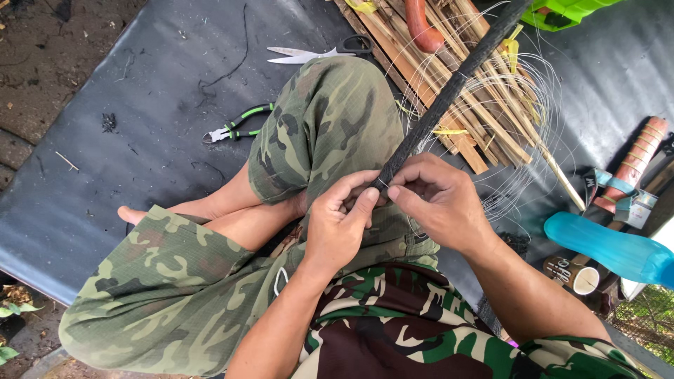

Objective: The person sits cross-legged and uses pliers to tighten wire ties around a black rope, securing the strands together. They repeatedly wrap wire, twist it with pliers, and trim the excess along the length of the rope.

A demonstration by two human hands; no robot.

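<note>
Left hand (335,228) and right hand (439,203) meet over the raised knee (330,119), fingers of both pinched on the near end of a dark rod (449,88). The rod's long axis runs up and rightward from them, over the bamboo strips (463,105).

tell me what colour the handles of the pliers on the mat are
Green and black, seen in the head view: the pliers lie on the dark mat.

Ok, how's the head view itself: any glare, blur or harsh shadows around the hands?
Head view: soft, even daylight, no hard shadows; both hands and the dark rod are sharp; mild sheen on the black sheet; thin white strands faint; edges bow slightly.
</note>
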